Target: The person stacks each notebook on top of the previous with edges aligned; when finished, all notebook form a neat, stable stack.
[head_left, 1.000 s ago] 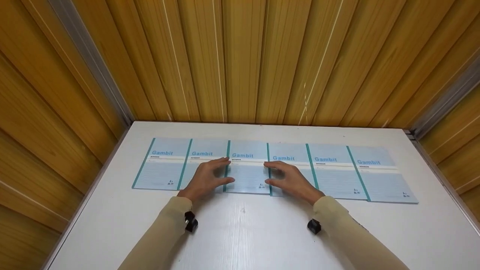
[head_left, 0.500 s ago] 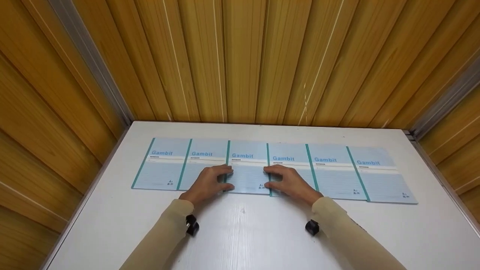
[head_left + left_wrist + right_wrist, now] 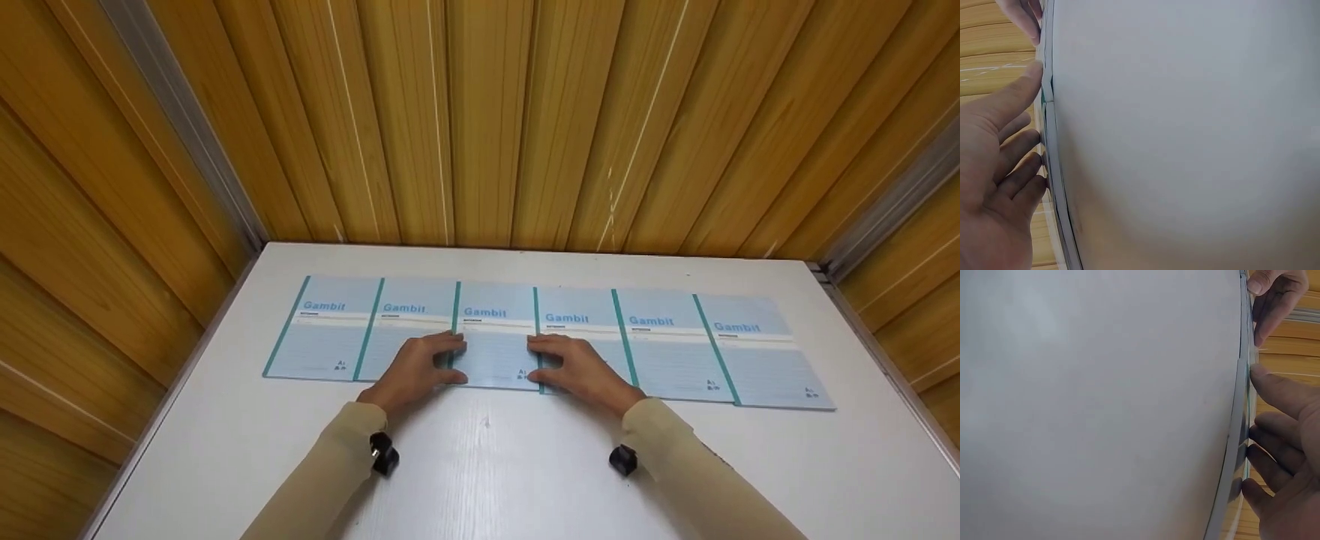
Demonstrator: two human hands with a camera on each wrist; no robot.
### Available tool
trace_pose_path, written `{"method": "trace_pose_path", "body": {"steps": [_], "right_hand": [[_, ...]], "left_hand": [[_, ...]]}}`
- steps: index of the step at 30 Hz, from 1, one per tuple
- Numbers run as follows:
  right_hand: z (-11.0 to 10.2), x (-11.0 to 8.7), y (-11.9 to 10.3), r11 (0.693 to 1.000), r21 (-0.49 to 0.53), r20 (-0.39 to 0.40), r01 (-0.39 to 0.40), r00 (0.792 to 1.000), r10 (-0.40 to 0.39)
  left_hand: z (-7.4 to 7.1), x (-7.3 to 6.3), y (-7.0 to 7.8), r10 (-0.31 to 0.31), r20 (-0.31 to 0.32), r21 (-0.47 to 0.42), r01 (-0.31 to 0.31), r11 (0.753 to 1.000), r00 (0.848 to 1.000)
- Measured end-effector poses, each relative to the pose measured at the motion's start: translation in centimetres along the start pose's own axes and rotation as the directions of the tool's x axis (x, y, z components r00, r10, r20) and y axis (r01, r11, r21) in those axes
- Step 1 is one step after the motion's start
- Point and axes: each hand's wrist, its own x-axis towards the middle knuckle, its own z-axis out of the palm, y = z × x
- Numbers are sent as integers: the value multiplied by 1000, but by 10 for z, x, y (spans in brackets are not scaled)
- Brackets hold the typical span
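A light-blue notebook [image 3: 496, 341] with a green spine and "Gambit" on its cover lies flat in the middle of a row of similar ones. My left hand [image 3: 412, 367] rests at its left edge, thumb and fingers spread apart. Its palm hangs over the neighbouring notebook [image 3: 409, 321] on the left. My right hand [image 3: 585, 367] mirrors this at the right edge, over the notebook [image 3: 577, 304] there. In the left wrist view, the left hand's fingertips [image 3: 1039, 183] touch the covers. The right wrist view shows the right hand's fingertips [image 3: 1249, 486] touching them too.
Another notebook [image 3: 328, 337] ends the row at the left. Two more, an inner one [image 3: 667, 360] and an outer one [image 3: 772, 371], lie at the right. All rest on a white table [image 3: 487, 465]. Yellow wood-look panels [image 3: 487, 127] rise behind it.
Both hands have come down slightly toward the near side, onto the middle notebook's side edges. During the last half second they hardly move. The notebooks stay almost exactly where they were.
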Motion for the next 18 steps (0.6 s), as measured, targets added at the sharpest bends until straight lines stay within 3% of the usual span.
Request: {"method": "trace_pose_path", "body": {"steps": [8, 18], "right_hand": [[0, 1, 1, 997, -36, -5, 73, 997, -73], [0, 1, -2, 1000, -27, 5, 14, 1000, -14]], "left_hand": [[1, -1, 1, 29, -7, 11, -29, 1000, 1000], [0, 0, 2, 13, 1, 24, -13, 1000, 1000]]}}
